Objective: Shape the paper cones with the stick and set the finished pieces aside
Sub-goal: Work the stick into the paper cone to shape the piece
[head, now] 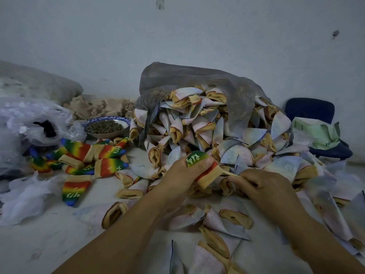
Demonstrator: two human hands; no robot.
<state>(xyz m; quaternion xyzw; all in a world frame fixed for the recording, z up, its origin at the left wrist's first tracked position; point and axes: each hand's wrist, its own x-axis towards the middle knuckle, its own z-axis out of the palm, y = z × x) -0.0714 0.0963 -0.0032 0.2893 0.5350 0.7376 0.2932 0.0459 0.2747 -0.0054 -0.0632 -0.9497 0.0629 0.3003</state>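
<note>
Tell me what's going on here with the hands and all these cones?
A person is working on one rainbow cone. The left hand grips it, while the right hand holds a stick whose tip goes into the cone's open tan end. Behind the hands, a big pile of pale cones spills from a grey bag. Several other rainbow cones lie apart on the left, near a bowl.

Two hands (pixel 182 175) (pixel 264 186), one stick (pixel 230 173), one bowl (pixel 107 135)
</note>
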